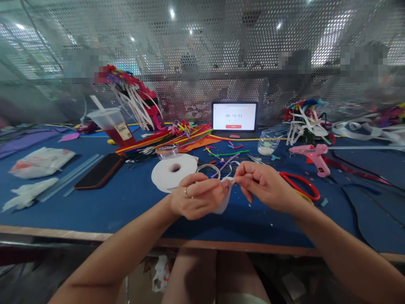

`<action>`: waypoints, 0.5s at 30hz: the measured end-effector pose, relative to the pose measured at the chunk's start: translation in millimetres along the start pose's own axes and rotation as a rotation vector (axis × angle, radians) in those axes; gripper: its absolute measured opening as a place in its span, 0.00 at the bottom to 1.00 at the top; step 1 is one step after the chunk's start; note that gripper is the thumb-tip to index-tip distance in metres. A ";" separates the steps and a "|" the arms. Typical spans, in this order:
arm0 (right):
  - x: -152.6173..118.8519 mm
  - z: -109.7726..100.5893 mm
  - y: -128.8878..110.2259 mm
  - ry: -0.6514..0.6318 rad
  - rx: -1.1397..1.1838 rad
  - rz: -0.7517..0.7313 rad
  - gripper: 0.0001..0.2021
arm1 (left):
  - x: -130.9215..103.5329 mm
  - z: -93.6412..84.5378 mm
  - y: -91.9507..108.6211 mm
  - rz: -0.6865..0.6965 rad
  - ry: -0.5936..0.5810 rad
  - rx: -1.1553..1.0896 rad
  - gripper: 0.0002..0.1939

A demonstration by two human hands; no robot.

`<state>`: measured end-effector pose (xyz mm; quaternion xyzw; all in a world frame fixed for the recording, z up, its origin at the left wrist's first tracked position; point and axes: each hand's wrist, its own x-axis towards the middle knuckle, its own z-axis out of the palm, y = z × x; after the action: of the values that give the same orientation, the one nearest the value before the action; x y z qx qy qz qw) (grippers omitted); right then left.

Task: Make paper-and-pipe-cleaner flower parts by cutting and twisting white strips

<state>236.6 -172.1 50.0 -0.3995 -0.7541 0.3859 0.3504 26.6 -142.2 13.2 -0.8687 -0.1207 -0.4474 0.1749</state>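
Between my two hands, above the front of the blue table, is a thin white piece of material (224,203), partly hidden by the fingers. My left hand (201,195), with a ring on one finger, is closed on it and the piece hangs below the fingertips. My right hand (264,183) pinches its upper edge close to the left fingertips. Just behind my left hand lies a white ribbon roll (161,172) with a round hole. A metal ring (209,167) and a purple pipe cleaner (230,164) lie behind the hands.
Right of my hands are red-handled scissors (300,188) and a pink glue gun (313,156). A phone (99,172), a drink cup (112,126) and a plastic bag (42,162) stand or lie left. Behind are colourful pipe cleaners (164,139) and a timer screen (234,116).
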 end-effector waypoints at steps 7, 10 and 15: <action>-5.9 0.5 4.8 0.179 -0.307 -0.127 0.06 | 18.4 13.3 -10.5 -0.846 0.165 -0.901 0.10; -4.9 4.1 3.9 0.187 -0.430 -0.156 0.05 | 21.6 21.3 -3.9 -1.071 0.034 -1.241 0.11; -2.9 8.7 2.8 0.154 -0.406 -0.173 0.06 | 19.3 27.6 7.9 -1.109 0.058 -1.304 0.06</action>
<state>231.5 -176.2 43.0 -0.4239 -0.8188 0.1629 0.3512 60.8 -137.0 12.5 -0.5994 -0.2420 -0.4702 -0.6009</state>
